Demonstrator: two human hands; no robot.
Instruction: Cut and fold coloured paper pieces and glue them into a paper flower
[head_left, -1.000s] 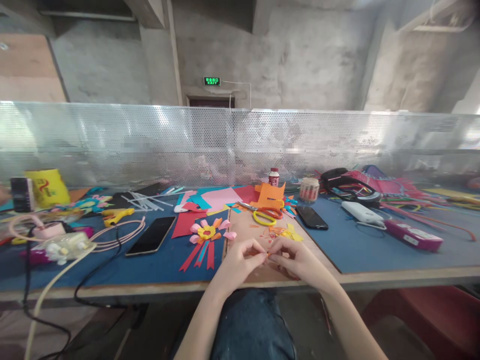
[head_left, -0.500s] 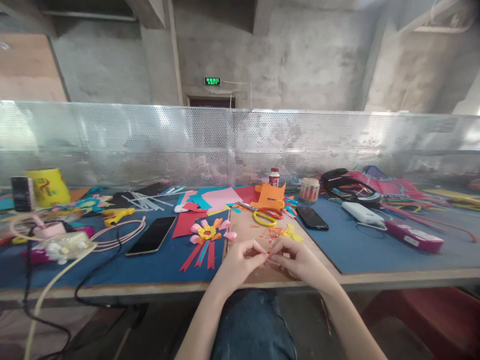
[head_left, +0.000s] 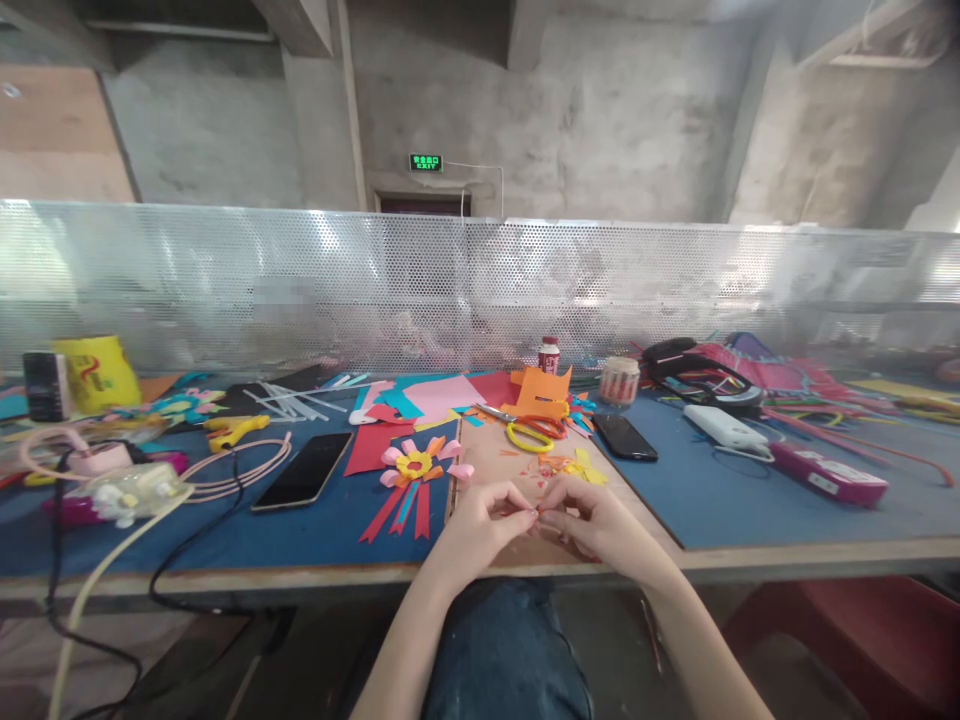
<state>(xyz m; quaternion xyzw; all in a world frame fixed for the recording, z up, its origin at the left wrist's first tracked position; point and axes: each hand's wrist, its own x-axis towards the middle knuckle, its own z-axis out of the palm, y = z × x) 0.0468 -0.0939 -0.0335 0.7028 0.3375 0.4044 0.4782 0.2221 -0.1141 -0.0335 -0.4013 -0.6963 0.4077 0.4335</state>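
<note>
My left hand (head_left: 491, 520) and my right hand (head_left: 581, 515) meet fingertip to fingertip above the brown board (head_left: 487, 455) at the table's front. Both are closed in a pinch on a small orange piece of paper (head_left: 541, 509), mostly covered by the fingers. Just beyond them lie orange paper scraps (head_left: 555, 463) and a yellow paper shape (head_left: 587, 466). Left of my left hand, a paper flower (head_left: 414, 464) with pink and orange petals, a yellow middle and red and blue ribbon tails rests flat. Scissors (head_left: 529, 437) with yellow and orange handles lie farther back.
One phone (head_left: 304, 472) lies left and another phone (head_left: 625, 437) right of the board. Coloured paper sheets (head_left: 442, 395), a bottle (head_left: 549, 354) and a glass jar (head_left: 619, 381) stand behind. Cables and a yellow glue gun (head_left: 234, 432) are left; a white power bank (head_left: 724, 428) is right.
My fingertips have shifted very slightly, and less of the orange piece shows between them. The things on the table have stayed in place.
</note>
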